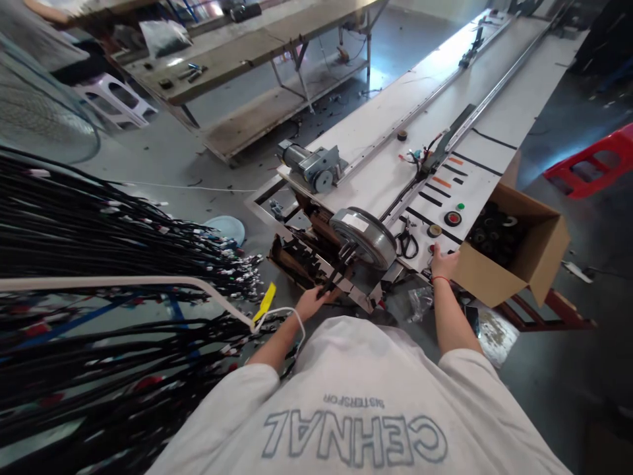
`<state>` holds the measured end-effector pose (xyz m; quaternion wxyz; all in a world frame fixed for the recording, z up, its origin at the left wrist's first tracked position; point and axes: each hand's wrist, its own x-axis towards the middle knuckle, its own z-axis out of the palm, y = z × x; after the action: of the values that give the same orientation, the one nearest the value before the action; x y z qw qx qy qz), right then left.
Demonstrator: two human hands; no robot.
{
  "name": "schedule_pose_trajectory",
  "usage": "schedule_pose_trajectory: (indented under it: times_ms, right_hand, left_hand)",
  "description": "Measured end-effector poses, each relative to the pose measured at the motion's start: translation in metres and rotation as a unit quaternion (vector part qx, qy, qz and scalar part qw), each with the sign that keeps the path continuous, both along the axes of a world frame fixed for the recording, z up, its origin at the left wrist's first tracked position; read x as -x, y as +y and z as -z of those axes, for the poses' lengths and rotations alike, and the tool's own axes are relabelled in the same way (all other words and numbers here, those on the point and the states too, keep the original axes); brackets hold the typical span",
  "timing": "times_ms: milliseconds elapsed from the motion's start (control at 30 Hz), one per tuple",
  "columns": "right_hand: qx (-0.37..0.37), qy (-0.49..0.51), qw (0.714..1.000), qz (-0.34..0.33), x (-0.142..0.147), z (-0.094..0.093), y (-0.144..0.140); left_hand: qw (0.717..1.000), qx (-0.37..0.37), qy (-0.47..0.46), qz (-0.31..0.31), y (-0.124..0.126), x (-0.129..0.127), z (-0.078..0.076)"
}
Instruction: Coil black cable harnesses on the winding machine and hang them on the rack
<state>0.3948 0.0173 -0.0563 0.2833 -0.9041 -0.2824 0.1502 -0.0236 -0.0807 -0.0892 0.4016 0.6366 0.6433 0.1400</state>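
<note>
My left hand (311,303) is closed around a dark cable (337,272) that runs up toward the axle of a grey motor wheel (363,234). The wheel stands at the near end of a long white bench (366,191). At the bench's front edge lies my right hand (446,264), its fingers apart and one stretched to a small red button (432,249); nothing shows in its grasp. Beside it are black-handled scissors (407,241) and a tape roll (434,230). A larger red button (452,218) and a green button (461,206) sit further up.
An open cardboard box (539,257) with dark round parts stands right of the bench. Many black cables (123,231) hang on a rack at left, with a pale bent bar (188,282) near my left arm. A motor (309,165) sits on the bench's left corner; a red stool (593,161) is far right.
</note>
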Motion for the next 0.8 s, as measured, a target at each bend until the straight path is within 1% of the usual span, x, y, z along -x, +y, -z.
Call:
schedule_pose_trajectory:
  times_ms: [67, 100, 167, 267, 333, 400, 533, 600, 667, 733, 767, 800]
  right_hand:
    - [0.002, 0.0, 1.0, 0.0, -0.001, 0.001, 0.0]
    - [0.003, 0.0, 1.0, -0.001, -0.001, 0.002, 0.001]
    - [0.004, -0.004, 1.0, -0.003, -0.003, 0.002, 0.001]
    - [0.005, -0.009, 1.0, -0.003, -0.004, 0.003, 0.002]
    - [0.003, -0.011, 1.0, -0.004, -0.004, 0.003, 0.001]
    - [-0.002, -0.011, 1.0, -0.004, -0.004, 0.002, 0.001]
    - [-0.002, 0.007, 1.0, 0.0, -0.004, -0.002, -0.001]
    - [-0.007, -0.003, 1.0, -0.009, -0.004, -0.008, 0.0]
    - [-0.049, -0.056, 0.996, -0.04, -0.002, -0.019, 0.006]
    - [-0.119, -0.092, 0.984, -0.1, 0.007, -0.037, 0.02]
    - [-0.148, -0.077, 0.975, -0.146, 0.015, -0.047, 0.03]
    - [-0.164, -0.038, 0.965, -0.199, 0.026, -0.059, 0.042]
  left_hand:
    - [0.999, 0.014, 0.016, -0.025, -0.011, 0.014, 0.004]
    - [0.999, 0.007, 0.018, -0.036, -0.016, 0.019, 0.003]
    - [0.998, -0.02, 0.012, -0.052, -0.024, 0.022, -0.004]
    - [0.997, -0.044, -0.014, -0.063, -0.029, 0.013, -0.02]
    - [0.995, -0.048, -0.037, -0.074, -0.027, 0.002, -0.03]
    - [0.994, -0.05, -0.056, -0.085, -0.022, -0.008, -0.037]
    - [0.991, -0.044, -0.085, -0.09, -0.008, -0.019, -0.041]
    - [0.988, -0.037, -0.116, -0.095, 0.001, -0.024, -0.041]
    - [0.981, -0.038, -0.161, -0.105, 0.012, -0.028, -0.04]
    - [0.97, -0.042, -0.205, -0.12, 0.025, -0.034, -0.039]
    - [0.966, -0.041, -0.223, -0.125, 0.033, -0.037, -0.038]
    - [0.962, -0.037, -0.237, -0.127, 0.04, -0.039, -0.037]
